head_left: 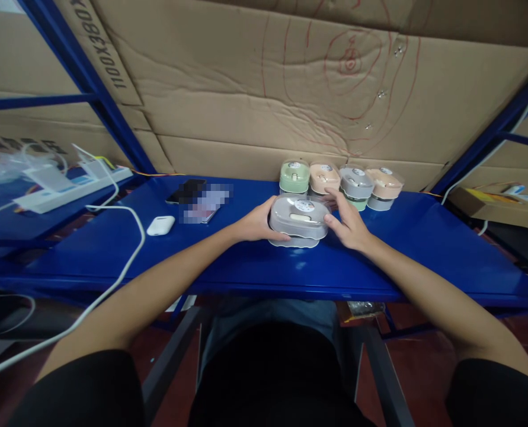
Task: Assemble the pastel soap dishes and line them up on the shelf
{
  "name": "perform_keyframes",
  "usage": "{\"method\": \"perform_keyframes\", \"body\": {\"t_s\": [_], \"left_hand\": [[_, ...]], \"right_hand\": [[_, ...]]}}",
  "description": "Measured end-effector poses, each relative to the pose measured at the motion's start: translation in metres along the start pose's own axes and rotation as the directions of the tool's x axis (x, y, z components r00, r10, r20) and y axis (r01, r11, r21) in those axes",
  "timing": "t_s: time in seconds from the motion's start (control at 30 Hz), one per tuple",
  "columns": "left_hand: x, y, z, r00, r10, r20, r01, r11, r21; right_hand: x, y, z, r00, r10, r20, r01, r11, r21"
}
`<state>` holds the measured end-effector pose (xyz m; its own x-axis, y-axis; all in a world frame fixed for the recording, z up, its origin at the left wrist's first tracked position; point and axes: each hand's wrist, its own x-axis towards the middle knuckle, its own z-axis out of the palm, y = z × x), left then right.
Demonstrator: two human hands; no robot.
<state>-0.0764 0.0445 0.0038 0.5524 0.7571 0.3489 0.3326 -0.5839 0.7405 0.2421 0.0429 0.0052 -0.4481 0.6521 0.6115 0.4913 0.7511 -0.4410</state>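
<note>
A grey lidded box (298,225) with a clear top and a round sticker is between my hands, near the middle of the blue table. Its lower edge shows a second, wavy-rimmed grey piece (297,242) beneath it. My left hand (261,222) grips the box's left end, thumb along the front. At the right end, my right hand (347,220) has its thumb against the box and its fingers behind it, partly hidden. Behind stand similar boxes: a green one (294,177), a peach one (325,178), a grey one (356,182) and another peach one (385,182).
On the left lie a white earphone case (160,225), a dark phone (186,191) and a blurred-out item (207,204). A white cable (139,237) crosses the table's left side from a power strip (74,191). A cardboard wall (228,107) closes off the back.
</note>
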Motion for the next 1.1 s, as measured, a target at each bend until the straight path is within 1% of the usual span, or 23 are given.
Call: {"method": "perform_keyframes", "body": {"t_s": [0.1, 0.27, 0.33, 0.4, 0.5, 0.63, 0.73, 0.8, 0.87, 0.9, 0.93, 0.97, 1.03, 1.07, 1.1], "left_hand": [[0.0, -0.004, -0.02, 1.0, -0.016, 0.017, 0.016, 1.0, 0.016], [-0.006, -0.008, -0.062, 0.99, -0.109, 0.086, 0.105, 0.993, 0.05], [-0.009, -0.011, -0.075, 0.985, -0.148, 0.087, 0.144, 0.988, 0.059], [-0.012, -0.014, -0.085, 0.98, -0.19, 0.061, 0.186, 0.98, 0.076], [-0.015, -0.02, -0.096, 0.97, -0.241, 0.015, 0.239, 0.967, 0.087], [-0.018, -0.024, -0.107, 0.961, -0.262, -0.085, 0.269, 0.959, 0.092], [-0.02, -0.027, -0.111, 0.947, -0.286, -0.146, 0.301, 0.949, 0.095], [-0.019, -0.028, -0.109, 0.928, -0.315, -0.2, 0.339, 0.935, 0.1], [-0.016, -0.029, -0.103, 0.892, -0.348, -0.289, 0.391, 0.914, 0.106], [-0.014, -0.03, -0.099, 0.864, -0.367, -0.345, 0.424, 0.899, 0.106], [-0.011, -0.029, -0.093, 0.825, -0.391, -0.408, 0.466, 0.879, 0.1], [-0.008, -0.029, -0.086, 0.775, -0.421, -0.472, 0.516, 0.852, 0.087], [-0.001, -0.026, -0.072, 0.662, -0.478, -0.578, 0.623, 0.779, 0.069], [0.003, -0.024, -0.065, 0.617, -0.49, -0.616, 0.663, 0.745, 0.071], [0.008, -0.021, -0.058, 0.586, -0.489, -0.646, 0.686, 0.724, 0.074]], "right_hand": [[0.0, 0.009, 0.0, 0.999, 0.002, -0.036, -0.001, 1.0, 0.013], [0.002, 0.022, -0.002, 0.997, 0.038, -0.072, -0.035, 0.999, 0.039], [0.002, 0.024, -0.002, 0.995, 0.056, -0.08, -0.053, 0.998, 0.037], [0.003, 0.026, -0.002, 0.994, 0.07, -0.079, -0.067, 0.997, 0.034], [0.003, 0.025, -0.002, 0.994, 0.082, -0.071, -0.08, 0.996, 0.032], [0.004, 0.022, -0.002, 0.994, 0.092, -0.063, -0.091, 0.995, 0.03], [0.005, 0.021, -0.002, 0.993, 0.103, -0.052, -0.101, 0.994, 0.03], [0.005, 0.02, -0.002, 0.992, 0.112, -0.056, -0.11, 0.993, 0.032], [0.006, 0.02, -0.001, 0.99, 0.123, -0.065, -0.121, 0.992, 0.034], [0.006, 0.02, -0.001, 0.989, 0.129, -0.068, -0.127, 0.991, 0.034], [0.006, 0.019, -0.001, 0.988, 0.135, -0.07, -0.133, 0.991, 0.035], [0.006, 0.019, -0.001, 0.988, 0.139, -0.071, -0.137, 0.99, 0.034], [0.006, 0.017, 0.0, 0.987, 0.143, -0.068, -0.141, 0.989, 0.032], [0.006, 0.016, 0.0, 0.987, 0.143, -0.068, -0.141, 0.989, 0.032], [0.006, 0.016, 0.001, 0.988, 0.142, -0.067, -0.14, 0.99, 0.031]]}}
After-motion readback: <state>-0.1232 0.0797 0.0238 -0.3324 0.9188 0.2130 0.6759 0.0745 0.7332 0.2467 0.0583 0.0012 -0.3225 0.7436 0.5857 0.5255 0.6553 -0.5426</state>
